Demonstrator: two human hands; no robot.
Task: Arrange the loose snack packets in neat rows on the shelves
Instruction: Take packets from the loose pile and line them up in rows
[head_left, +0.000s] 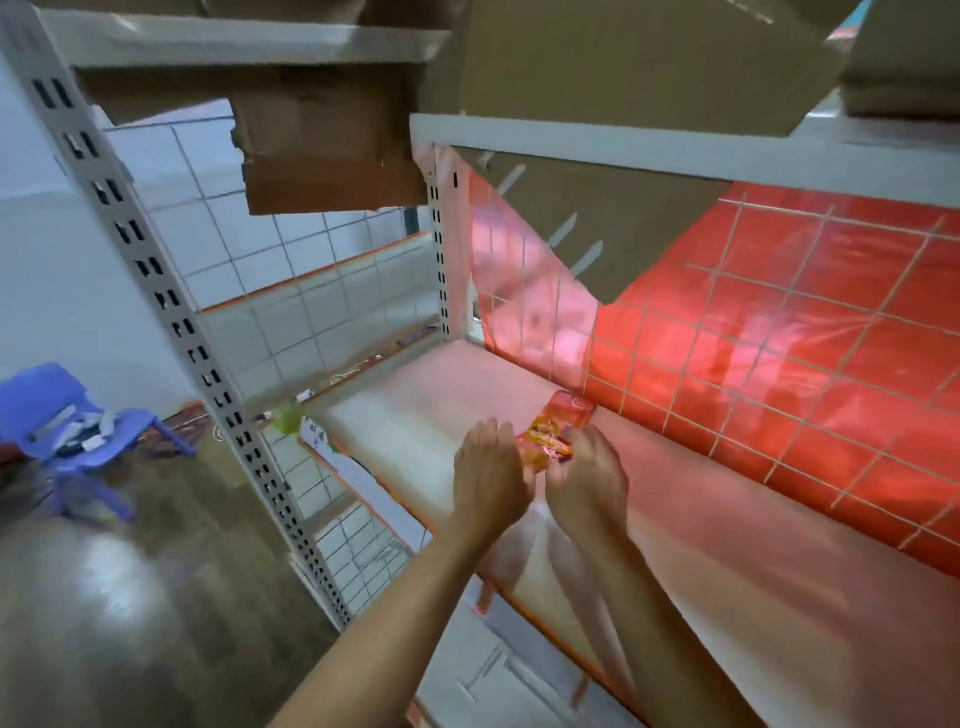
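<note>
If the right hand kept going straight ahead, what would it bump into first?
Probably the wire grid standing just behind the snack packet that the right hand pinches; depth is hard to judge.

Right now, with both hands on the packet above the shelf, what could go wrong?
1. The packet has its far end close to the back grid; pushed further, it may snag or crumple there.
2. No row shows on the shelf yet, so this packet, set down askew, could skew the rest.
3. Torn cardboard hangs overhead; rising arms might knock it.
</note>
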